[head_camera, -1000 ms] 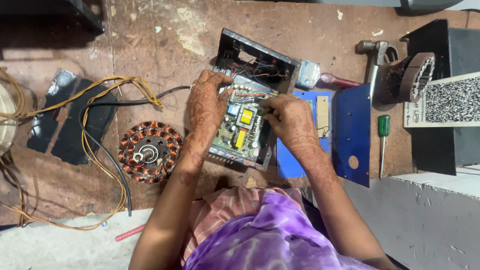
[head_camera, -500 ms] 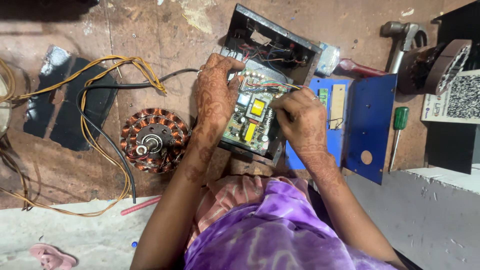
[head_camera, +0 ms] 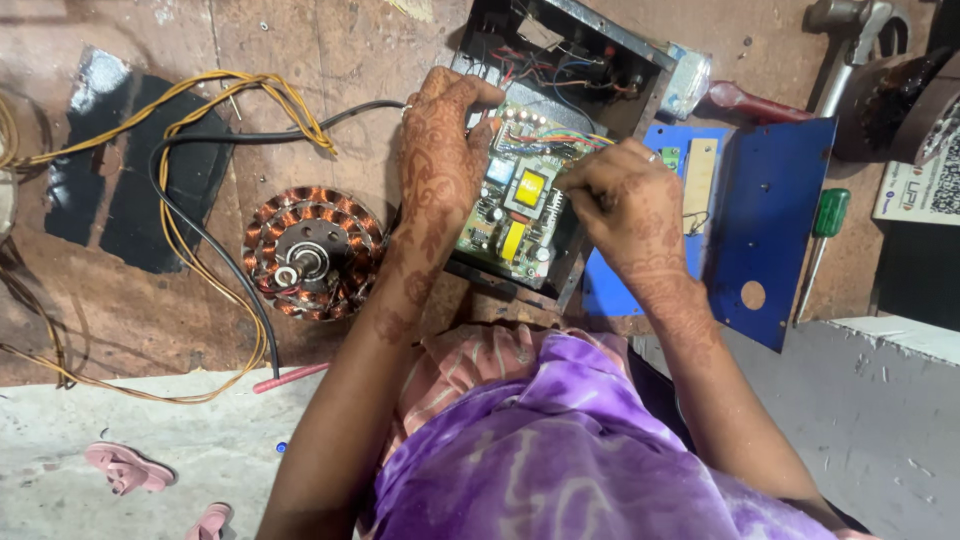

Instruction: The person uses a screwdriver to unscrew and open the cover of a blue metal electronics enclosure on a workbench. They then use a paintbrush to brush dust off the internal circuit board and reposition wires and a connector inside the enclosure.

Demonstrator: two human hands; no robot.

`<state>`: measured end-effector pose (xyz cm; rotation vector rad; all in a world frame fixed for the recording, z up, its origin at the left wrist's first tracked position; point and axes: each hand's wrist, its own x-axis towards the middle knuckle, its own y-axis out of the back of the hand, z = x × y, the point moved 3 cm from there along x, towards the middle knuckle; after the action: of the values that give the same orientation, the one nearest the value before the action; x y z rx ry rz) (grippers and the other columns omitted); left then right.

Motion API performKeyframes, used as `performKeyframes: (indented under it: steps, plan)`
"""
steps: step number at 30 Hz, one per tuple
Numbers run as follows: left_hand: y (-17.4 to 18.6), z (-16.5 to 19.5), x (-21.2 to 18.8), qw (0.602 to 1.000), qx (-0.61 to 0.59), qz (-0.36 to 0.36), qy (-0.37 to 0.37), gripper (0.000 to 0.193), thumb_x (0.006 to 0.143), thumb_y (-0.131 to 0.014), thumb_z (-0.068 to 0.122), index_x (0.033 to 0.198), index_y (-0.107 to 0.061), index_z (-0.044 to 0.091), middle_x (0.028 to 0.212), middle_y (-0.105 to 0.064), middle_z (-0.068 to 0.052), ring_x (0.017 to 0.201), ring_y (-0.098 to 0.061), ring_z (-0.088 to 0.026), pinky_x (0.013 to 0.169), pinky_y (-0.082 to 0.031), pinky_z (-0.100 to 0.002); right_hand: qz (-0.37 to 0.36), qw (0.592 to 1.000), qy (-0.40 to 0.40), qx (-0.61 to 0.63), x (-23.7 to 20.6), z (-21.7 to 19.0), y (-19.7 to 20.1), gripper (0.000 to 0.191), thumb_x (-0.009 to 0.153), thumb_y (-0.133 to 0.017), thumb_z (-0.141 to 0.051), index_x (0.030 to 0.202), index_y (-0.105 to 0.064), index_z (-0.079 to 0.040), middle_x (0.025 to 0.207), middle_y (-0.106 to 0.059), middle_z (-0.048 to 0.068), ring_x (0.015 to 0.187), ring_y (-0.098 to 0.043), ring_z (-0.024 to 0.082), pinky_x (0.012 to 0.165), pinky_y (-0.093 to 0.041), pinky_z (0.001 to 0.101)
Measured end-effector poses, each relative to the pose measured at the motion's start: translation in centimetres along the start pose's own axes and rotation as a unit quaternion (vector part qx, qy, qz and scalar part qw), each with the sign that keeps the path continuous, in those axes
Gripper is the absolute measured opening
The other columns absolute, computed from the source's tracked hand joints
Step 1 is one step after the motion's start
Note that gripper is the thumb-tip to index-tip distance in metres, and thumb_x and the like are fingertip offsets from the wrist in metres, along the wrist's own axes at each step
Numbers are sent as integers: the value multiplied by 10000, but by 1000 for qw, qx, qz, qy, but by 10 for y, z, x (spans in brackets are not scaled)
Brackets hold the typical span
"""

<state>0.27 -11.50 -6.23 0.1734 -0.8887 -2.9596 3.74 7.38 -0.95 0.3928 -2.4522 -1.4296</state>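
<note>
Left hand (head_camera: pixel 440 160) steadies the green populated circuit board (head_camera: pixel 515 205) – rigid, seemingly fragile, best edge-held – right hand (head_camera: pixel 625 205) fingers pinched, contents unclear.

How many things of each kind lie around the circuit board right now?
Hand tools: 2, green-handled screwdriver and hammer
Motor stators: 1, copper-wound stator
Blue metal plates: 1, blue plate
Circuit boards: 1, circuit board
Total: 5

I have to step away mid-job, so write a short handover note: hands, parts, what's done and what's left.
Left hand rests on the left edge of the circuit board, steadying it.
Right hand pinches at the board's right edge near its wires; I cannot tell what it grips.
Board lies in the open black case.
Done: case opened, blue cover panel set aside.
Left: board work, closing up.
Green-handled screwdriver lies untouched.
</note>
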Motion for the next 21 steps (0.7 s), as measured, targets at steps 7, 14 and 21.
performKeyframes:
  steps: [7, 14, 21]
  plan:
    - [11, -4, 4, 987, -4, -69, -148, 384, 894, -785, 90, 1261, -693, 156, 1254, -634, -55, 1222, -639, -228, 1119, -510, -363, -47, 996, -11, 81, -12, -24, 20, 331, 813, -848, -178, 1118, -746, -98, 1091, -717, 80, 891, -666, 237, 902, -540, 407]
    - [38, -6, -20, 971, 24, -177, -162, 912, 814, -902, 275, 1568, -406, 148, 1533, -368, -223, 1372, -433, -452, 1108, -425, -514, -41, 998, 8, 51, -29, -29, -3, 290, 764, -837, -167, 1035, -761, -101, 1085, -644, 89, 1049, -604, 300, 917, -520, 427]
    - [31, -9, -25, 971, 28, -214, -99, 1003, 668, -916, 282, 1536, -415, 299, 1637, -266, -196, 1380, -397, -438, 1140, -379, -496, -56, 994, 1, 96, -26, -21, -12, 202, 734, -832, -156, 898, -731, -92, 1054, -602, 65, 1026, -573, 294, 899, -495, 430]
